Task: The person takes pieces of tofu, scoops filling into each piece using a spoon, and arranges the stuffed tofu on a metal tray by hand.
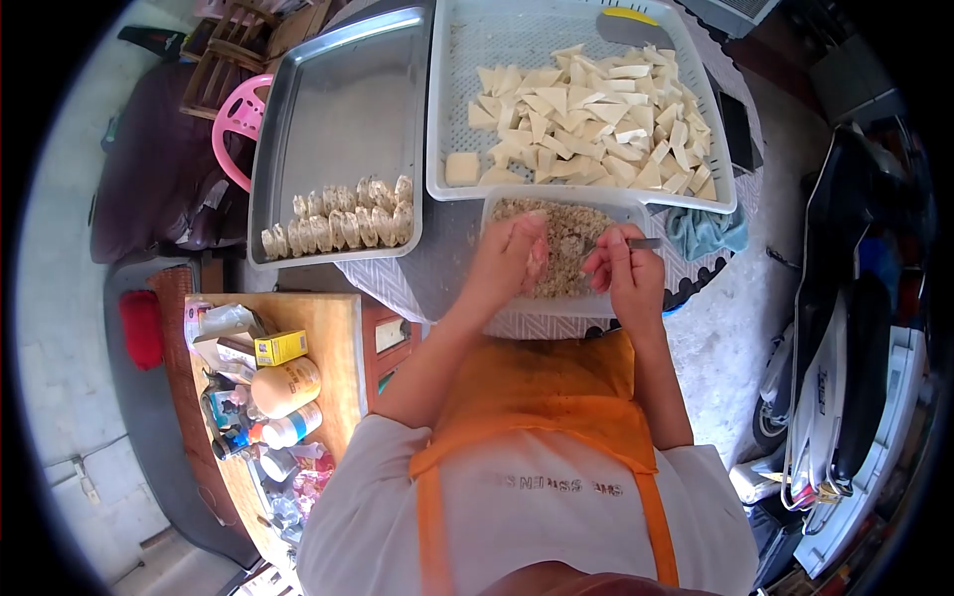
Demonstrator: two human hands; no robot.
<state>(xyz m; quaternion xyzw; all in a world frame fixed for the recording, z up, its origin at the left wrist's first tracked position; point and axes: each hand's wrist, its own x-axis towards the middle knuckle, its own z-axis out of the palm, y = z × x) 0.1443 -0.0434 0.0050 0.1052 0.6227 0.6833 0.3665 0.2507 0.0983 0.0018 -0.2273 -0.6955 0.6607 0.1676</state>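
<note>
Over a clear plastic container [566, 306] of crumbly brown filling [571, 282], both my hands work close together. My left hand [519, 248] is closed, its fingers curled; what it holds is hidden. In my right hand [628, 268] is a slim metal utensil [646, 243], its handle sticking out to the right and its working end not clear. Beyond the container, a white plastic tray [437, 109] holds a heap of pale tofu triangles [586, 119] and a square tofu block [462, 169]. Filled pieces [343, 228] stand in two rows in a metal tray [338, 99] at left.
A yellow-handled scraper [636, 28] lies at the white tray's far end. A blue cloth [706, 233] and a dark phone-like object [735, 129] are at the right. Bottles and boxes crowd a wooden cabinet top [338, 338] at lower left. A scooter [825, 397] stands right.
</note>
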